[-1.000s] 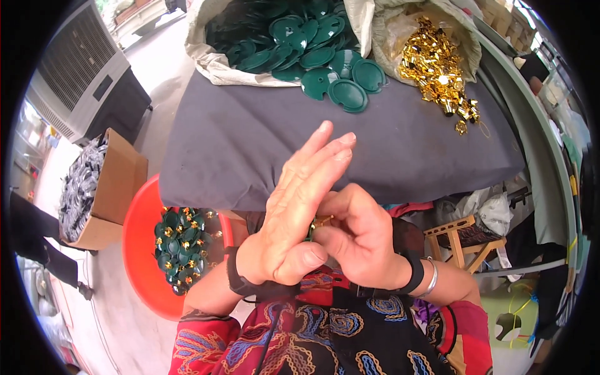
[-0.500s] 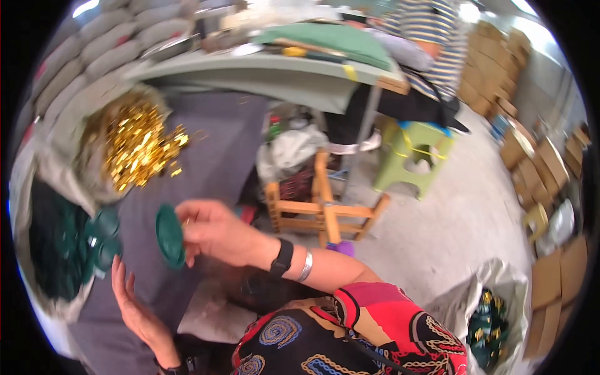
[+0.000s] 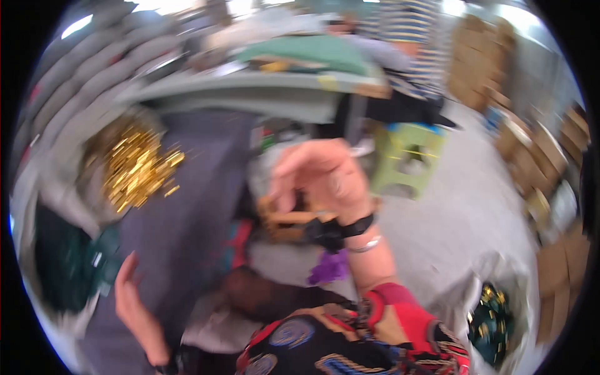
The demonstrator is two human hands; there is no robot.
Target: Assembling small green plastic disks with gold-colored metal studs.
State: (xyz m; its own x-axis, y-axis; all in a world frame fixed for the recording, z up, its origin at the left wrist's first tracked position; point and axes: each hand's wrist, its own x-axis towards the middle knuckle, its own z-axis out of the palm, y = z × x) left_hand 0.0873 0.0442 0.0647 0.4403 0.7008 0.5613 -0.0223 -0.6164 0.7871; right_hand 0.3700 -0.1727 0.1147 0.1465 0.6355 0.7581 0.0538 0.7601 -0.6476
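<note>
My right hand (image 3: 325, 181) is raised over the aisle, in front of the wooden frame (image 3: 294, 225). Its fingers curve loosely with a gap between them and the thumb. Motion smears it, and no green disc shows in it. Over the dark cloth surface (image 3: 187, 206), at the lower left, my left hand (image 3: 139, 312) is open with its fingers stretched out. Nearest to it lie several dark green dish-like pieces (image 3: 106, 250) in a pale sack. Beyond them, another sack holds a heap of shiny gold pieces (image 3: 137, 165).
A pale sack (image 3: 525, 294) of green and gold pieces stands at the lower right. Beyond the aisle are a green plastic stool (image 3: 409, 162), a person in a striped top (image 3: 409, 31) and a long table (image 3: 244, 84). Cardboard boxes (image 3: 531, 147) line the right side.
My right hand has swung to the right, away from the dark cloth. The green disc it held is no longer visible. My left hand stays near the green pieces. The view has shifted slightly.
</note>
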